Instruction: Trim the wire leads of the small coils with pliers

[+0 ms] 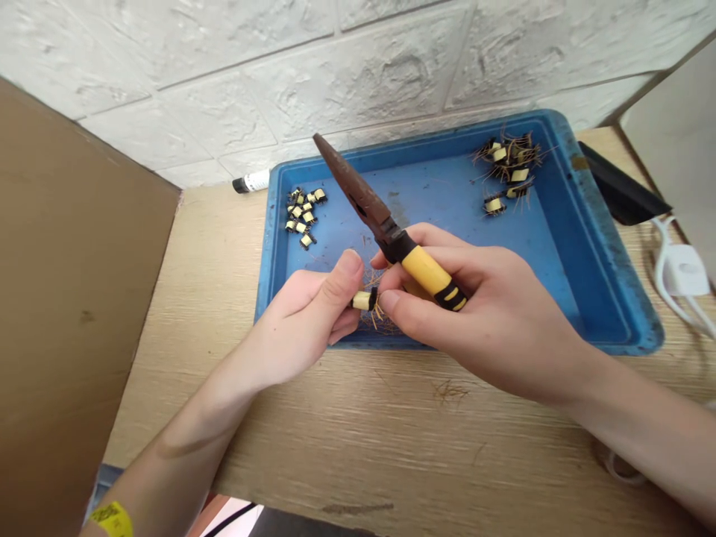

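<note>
the left hand (305, 302) sits low over the blue tray (447, 142), its grip pressed together, thumb and fingers pinching a small yellow-wrapped coil (362, 300) by the body, which seems to steady the coil just above a tuft of loose wires (376, 312). the right hand (481, 317) closes its grip around the yellow-and-black handle of long-nose pliers (428, 276), the rusty nose (358, 194) pointing up and away, clear of the coil. the left forearm (184, 425), with a yellow wristband (113, 520), and the right forearm (632, 425) angle in over the tabletop (391, 440). coils with short legs (302, 216) lie in one cluster at the tray's left end, coils with long wires (509, 168) in another at the far right, apparently kept apart as sorted lots.
</note>
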### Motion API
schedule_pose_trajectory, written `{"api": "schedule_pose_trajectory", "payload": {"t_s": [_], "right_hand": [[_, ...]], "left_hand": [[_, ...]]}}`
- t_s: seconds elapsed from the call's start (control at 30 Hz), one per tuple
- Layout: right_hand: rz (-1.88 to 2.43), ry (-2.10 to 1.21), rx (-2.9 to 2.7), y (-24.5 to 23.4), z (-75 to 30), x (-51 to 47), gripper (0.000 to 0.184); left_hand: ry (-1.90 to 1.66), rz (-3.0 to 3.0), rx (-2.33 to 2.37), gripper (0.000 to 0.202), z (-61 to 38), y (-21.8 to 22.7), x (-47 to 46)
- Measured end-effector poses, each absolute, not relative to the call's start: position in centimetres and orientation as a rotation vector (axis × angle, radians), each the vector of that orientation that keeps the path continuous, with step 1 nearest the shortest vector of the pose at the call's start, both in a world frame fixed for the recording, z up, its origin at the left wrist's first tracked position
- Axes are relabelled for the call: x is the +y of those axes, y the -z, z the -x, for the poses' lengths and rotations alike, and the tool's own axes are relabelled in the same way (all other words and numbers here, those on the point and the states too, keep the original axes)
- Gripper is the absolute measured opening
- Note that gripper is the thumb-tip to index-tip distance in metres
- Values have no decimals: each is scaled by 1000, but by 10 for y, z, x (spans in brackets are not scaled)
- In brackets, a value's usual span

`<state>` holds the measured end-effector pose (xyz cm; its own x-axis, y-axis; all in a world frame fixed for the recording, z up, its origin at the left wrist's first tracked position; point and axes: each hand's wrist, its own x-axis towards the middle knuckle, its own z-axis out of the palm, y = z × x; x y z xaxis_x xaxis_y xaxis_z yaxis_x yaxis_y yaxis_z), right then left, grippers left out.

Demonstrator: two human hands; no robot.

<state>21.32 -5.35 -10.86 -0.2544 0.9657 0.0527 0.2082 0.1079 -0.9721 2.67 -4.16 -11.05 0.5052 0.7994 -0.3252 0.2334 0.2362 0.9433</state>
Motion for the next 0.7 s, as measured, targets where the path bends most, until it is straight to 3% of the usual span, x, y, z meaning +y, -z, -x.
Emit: {"api": "schedule_pose_trajectory", "payload": {"t_s": [0.47,0.7], "right_hand": [[1257,-1105,-1474,111,-213,-52,12],[1260,-1100,-1493,111,-212,-52,19]], "left_hand": [[-635,-1531,1048,70,-24,111,-41],[-734,-1570,1061,65,-26,109,-43]]}}
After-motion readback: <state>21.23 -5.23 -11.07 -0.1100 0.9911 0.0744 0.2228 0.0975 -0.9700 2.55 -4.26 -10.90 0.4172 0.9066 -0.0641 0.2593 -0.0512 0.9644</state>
